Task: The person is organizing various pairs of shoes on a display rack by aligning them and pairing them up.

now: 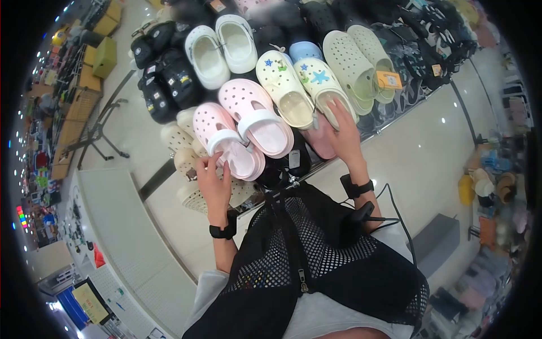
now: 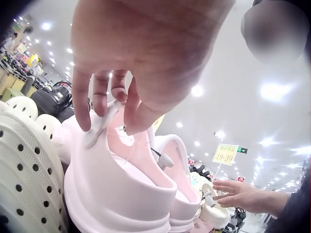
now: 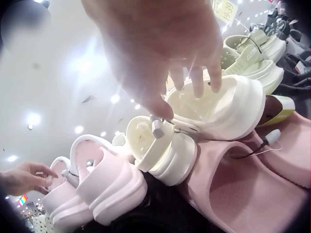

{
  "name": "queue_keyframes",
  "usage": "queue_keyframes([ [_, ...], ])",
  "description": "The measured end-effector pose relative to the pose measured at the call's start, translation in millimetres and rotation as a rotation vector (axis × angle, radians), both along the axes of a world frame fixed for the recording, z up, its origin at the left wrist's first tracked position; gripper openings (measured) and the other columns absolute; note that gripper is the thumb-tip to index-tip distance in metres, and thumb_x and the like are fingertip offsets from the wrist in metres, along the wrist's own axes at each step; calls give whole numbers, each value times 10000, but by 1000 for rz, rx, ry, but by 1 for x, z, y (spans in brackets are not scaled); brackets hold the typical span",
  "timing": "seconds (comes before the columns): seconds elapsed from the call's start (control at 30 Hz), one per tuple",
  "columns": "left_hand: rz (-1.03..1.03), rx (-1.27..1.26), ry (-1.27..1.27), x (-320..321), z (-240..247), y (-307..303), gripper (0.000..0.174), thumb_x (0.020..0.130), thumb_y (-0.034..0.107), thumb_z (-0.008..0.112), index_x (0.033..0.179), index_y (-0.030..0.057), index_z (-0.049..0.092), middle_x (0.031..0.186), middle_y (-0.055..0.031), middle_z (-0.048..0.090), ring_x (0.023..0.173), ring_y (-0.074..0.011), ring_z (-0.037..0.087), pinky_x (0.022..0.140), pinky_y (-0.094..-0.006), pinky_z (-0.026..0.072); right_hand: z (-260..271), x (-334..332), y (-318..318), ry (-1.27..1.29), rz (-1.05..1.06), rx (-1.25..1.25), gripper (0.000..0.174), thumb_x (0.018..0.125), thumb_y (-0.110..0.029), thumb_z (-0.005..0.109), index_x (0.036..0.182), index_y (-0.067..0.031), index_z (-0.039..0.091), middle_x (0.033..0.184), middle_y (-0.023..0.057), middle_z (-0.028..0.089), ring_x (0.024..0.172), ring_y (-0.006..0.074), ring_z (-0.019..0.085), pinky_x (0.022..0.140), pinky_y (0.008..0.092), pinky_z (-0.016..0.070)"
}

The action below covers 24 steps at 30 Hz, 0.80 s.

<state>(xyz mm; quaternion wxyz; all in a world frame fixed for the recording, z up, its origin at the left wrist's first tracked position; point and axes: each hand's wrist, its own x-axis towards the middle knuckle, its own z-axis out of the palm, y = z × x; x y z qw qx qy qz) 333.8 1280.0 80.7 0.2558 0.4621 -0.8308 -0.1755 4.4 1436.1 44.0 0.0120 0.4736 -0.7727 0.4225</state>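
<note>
My left hand point(image 1: 214, 184) is at the left one of a pair of pale pink clogs point(image 1: 255, 121). In the left wrist view its thumb and fingers pinch the white heel strap point(image 2: 99, 128) of that clog. My right hand point(image 1: 345, 138) reaches over the right one of two cream clogs point(image 1: 282, 85) with blue starfish charms. Its fingers are extended at the shoe's opening, and the thumb lies close to a small grey security tag point(image 3: 157, 127). A dusty pink slipper point(image 3: 228, 184) sits under the cream pair, partly hidden in the head view.
White clogs point(image 1: 210, 61), pale green clogs point(image 1: 353, 65) with an orange tag point(image 1: 389, 80), and black clogs point(image 1: 175, 73) fill the rack around the hands. Beige clogs point(image 1: 179, 141) stand lower left. A white shelf unit point(image 1: 121, 209) is at left, and a price sign point(image 2: 225, 154) hangs behind.
</note>
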Motion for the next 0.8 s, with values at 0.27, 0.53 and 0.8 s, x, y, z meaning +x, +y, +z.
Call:
queue_keyframes([
  [0.27,-61,-18,120,9,-7,18,333,901,86,745,1231,77,701,1212,-138,597,1075,-329,644,900,-426,527,-68,34,59,-365,104,461,546,853,-142,756,1367,-31,610,1433,210,598,1272,385,593,1059,439,494],
  [0.53,-132,23,134,20,-15,26,371,921,27,717,1287,65,673,1305,-128,605,1125,-283,638,865,-378,578,-119,50,75,62,193,966,831,793,-274,825,1502,-27,471,1606,171,442,1466,372,428,1123,466,481],
  [0.8,-118,-88,150,2,2,45,343,931,-3,701,1271,35,675,1266,-137,617,1077,-270,637,831,-343,552,-117,39,52,7,247,1056,864,787,-222,798,1527,13,418,1676,235,312,1359,442,537,1041,505,542],
])
